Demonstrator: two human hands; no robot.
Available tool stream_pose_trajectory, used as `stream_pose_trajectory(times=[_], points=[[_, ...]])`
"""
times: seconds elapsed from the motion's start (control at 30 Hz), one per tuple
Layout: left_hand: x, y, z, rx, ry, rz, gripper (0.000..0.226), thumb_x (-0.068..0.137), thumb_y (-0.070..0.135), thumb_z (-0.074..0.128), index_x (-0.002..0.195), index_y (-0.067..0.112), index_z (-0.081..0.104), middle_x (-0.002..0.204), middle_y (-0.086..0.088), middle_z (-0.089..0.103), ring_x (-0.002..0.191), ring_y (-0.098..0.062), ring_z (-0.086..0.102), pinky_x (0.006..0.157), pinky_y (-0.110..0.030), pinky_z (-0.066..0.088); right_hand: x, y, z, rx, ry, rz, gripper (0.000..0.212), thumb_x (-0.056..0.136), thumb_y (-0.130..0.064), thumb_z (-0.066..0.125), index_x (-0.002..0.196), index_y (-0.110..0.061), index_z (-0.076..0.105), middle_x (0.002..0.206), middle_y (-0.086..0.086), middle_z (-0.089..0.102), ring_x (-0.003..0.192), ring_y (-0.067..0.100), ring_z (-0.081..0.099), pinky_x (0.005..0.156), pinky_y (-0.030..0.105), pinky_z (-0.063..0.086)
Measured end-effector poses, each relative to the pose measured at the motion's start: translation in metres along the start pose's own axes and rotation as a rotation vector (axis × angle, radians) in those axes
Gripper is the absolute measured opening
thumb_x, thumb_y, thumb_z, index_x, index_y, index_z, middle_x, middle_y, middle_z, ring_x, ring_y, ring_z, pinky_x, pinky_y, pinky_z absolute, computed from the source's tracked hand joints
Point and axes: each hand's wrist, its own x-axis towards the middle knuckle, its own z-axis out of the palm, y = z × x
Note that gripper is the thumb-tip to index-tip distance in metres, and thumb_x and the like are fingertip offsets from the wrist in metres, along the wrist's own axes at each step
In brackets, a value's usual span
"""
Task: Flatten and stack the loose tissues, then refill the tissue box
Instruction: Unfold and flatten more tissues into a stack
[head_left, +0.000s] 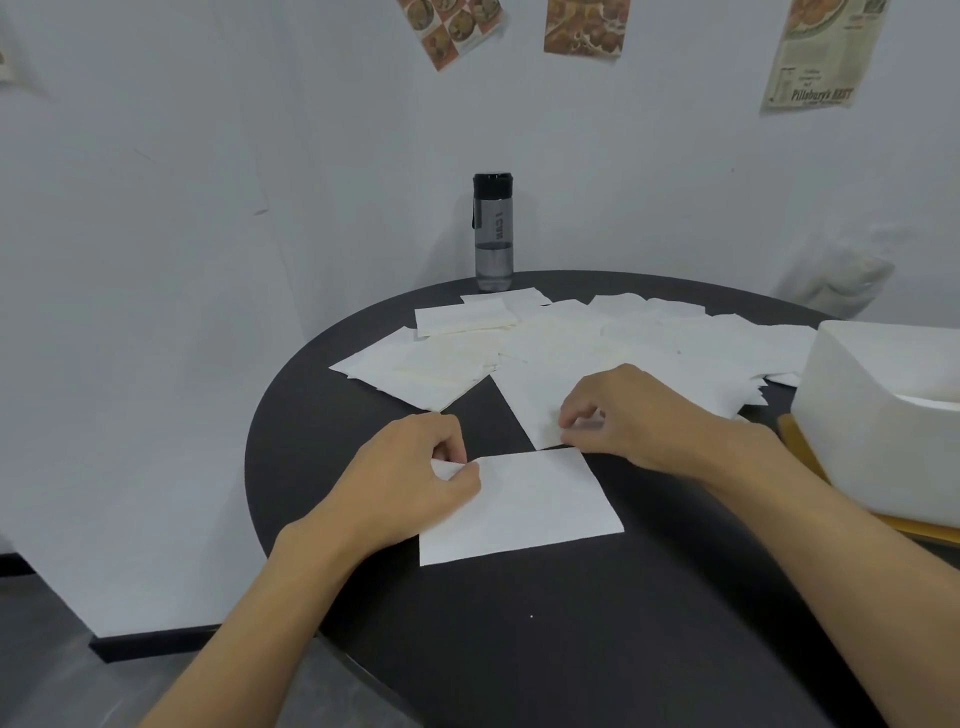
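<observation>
The left hand (415, 480) pinches the far left corner of a flattened tissue (524, 509), thumb and fingertips closed on a small lifted flap of it. The rest of the sheet lies flat on the black table (519, 649), its long axis running left to right and tilted slightly. The right hand (639, 415) has its fingers curled down onto the near corner of a second tissue (535, 405) and appears to pinch that edge. This sheet lies just beyond the flattened one, its near corner almost meeting the far edge, so stacking it likely means a short pull toward the body, and the right hand is the nearer one. Behind both spreads the heap of loose tissues (467, 358), overlapping at many angles. The white tissue box (872, 415) stands at the right on a wooden base (800, 447), close to the right forearm (so refilling should fall to that side). At the far rim stands a water bottle (492, 234); its vertical lettering is too blurred to read. A poster (823, 52) on the wall reads "Pillsbury's BEST".
</observation>
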Motion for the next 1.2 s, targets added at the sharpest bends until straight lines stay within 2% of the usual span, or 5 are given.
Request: stream_pose_trajectory(times=[0.2,0.33,0.53,0.77,1.2], points=[[-0.001,-0.001,-0.001,0.015,-0.021,0.027,0.006,0.084,0.036,0.066,0.083,0.034,0.061,0.088,0.013,0.058,0.083,-0.005,0.053,0.074,-0.022,0.043,0.004,-0.004,0.003,-0.152,-0.014,-0.022,0.018,0.089,-0.016,0.056,0.083,-0.008,0.071,0.092,0.009,0.071,0.087,0.031,0.064,0.080,0.042,0.052],[-0.001,0.001,-0.002,0.015,-0.027,0.037,0.004,0.086,0.036,0.065,0.084,0.035,0.061,0.091,0.014,0.058,0.087,-0.004,0.052,0.077,-0.024,0.046,0.002,-0.003,-0.004,-0.104,-0.086,-0.006,0.016,0.091,-0.012,0.061,0.096,-0.013,0.076,0.104,0.002,0.072,0.092,0.022,0.065,0.087,0.036,0.052],[0.026,-0.010,-0.003,0.057,0.142,0.037,0.005,0.093,0.032,0.062,0.092,0.028,0.065,0.098,0.012,0.058,0.092,-0.008,0.055,0.085,-0.035,0.051,0.006,-0.001,0.002,-0.131,-0.037,-0.033,0.017,0.086,-0.010,0.055,0.080,-0.003,0.068,0.092,0.015,0.071,0.084,0.032,0.064,0.077,0.043,0.053],[0.080,-0.032,0.000,0.229,0.201,-0.025,0.037,0.095,0.041,0.061,0.125,0.018,0.063,0.129,0.000,0.060,0.119,-0.022,0.053,0.102,-0.038,0.039,0.007,-0.008,0.008,-0.069,0.070,-0.018,0.020,0.091,-0.015,0.052,0.077,-0.010,0.065,0.085,-0.001,0.066,0.077,0.021,0.060,0.074,0.040,0.051],[0.126,-0.040,0.009,0.228,0.142,-0.092,0.019,0.095,0.022,0.061,0.098,0.009,0.074,0.099,-0.004,0.072,0.098,-0.026,0.064,0.086,-0.043,0.053,0.016,-0.005,0.018,-0.007,0.101,-0.003,0.020,0.094,-0.016,0.051,0.076,-0.016,0.060,0.083,-0.008,0.055,0.076,0.015,0.054,0.069,0.028,0.044]])
